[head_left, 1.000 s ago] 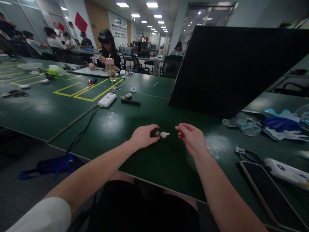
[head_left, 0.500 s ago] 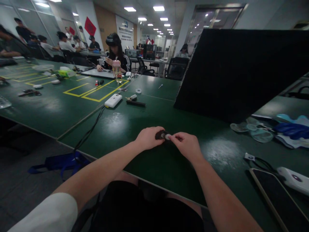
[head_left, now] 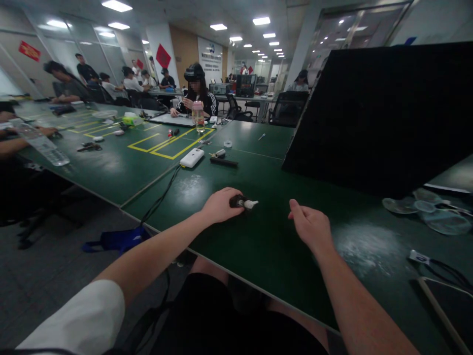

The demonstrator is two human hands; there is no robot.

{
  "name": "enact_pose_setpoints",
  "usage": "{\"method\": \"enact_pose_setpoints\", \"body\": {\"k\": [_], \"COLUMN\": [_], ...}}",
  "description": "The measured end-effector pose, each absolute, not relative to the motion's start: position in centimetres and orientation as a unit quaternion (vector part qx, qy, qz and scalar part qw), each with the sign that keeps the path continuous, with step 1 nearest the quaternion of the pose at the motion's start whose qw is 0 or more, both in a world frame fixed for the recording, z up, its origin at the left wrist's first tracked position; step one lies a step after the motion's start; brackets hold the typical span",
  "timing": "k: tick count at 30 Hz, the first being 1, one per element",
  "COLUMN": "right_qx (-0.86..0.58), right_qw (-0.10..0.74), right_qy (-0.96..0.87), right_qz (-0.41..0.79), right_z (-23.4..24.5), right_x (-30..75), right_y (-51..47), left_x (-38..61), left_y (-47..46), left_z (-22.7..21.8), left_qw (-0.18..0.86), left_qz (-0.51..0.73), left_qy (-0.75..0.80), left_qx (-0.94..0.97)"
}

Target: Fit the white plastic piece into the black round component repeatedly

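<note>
Close to the table's front edge, my left hand (head_left: 223, 204) is closed around a small dark object (head_left: 236, 200). Its exact kind is too small and dark to tell. From its right end, which has a round greyish part, a crumpled white wisp (head_left: 251, 204) like tissue sticks out to the right. My right hand (head_left: 309, 223) hovers apart on the right, fingers curled in and thumb pressed near the forefinger. Nothing shows in it.
A large black panel (head_left: 380, 118) leans at the right. Ahead lie a white power bank (head_left: 192, 158) with a cable and a black bar (head_left: 223, 161). A phone (head_left: 449, 305) lies at the right edge. Across the table sits a person in a headset (head_left: 194, 73).
My right hand has let go of the white wisp and moved away to the right. The wisp now stands out from the dark object in my left hand. The camera view has turned left.
</note>
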State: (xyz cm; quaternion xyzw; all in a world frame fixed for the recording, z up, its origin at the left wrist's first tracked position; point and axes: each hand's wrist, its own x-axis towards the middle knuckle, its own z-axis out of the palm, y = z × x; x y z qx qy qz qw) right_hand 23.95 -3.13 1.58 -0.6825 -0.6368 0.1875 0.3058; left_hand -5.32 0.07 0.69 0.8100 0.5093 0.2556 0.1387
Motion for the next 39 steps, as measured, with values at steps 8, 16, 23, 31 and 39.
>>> {"method": "enact_pose_setpoints", "body": {"k": [8, 16, 23, 31, 39], "right_qx": [-0.676, -0.668, -0.665, -0.665, -0.695], "right_qw": [0.246, 0.276, 0.275, 0.296, 0.476], "right_qy": [-0.670, -0.668, -0.665, -0.648, -0.511], "right_qz": [0.183, 0.177, 0.198, 0.223, 0.171], "right_z": [1.3, 1.3, 0.9, 1.0, 1.0], "right_x": [23.6, 23.5, 23.8, 24.3, 27.5], "right_y": [-2.8, -2.9, -2.7, -2.9, -2.3], "left_x": [-18.9, -22.9, -21.3, -12.6, -0.3], "left_y": [0.8, 1.2, 2.8, 5.2, 3.9], "left_z": [0.1, 1.2, -1.1, -1.9, -1.2], "left_qw": [-0.131, -0.161, 0.024, 0.148, 0.174], "left_qz": [0.149, 0.104, 0.391, 0.351, 0.189], "left_qy": [0.549, 0.531, 0.724, 0.663, 0.507], "left_qx": [0.812, 0.826, 0.568, 0.644, 0.823]}}
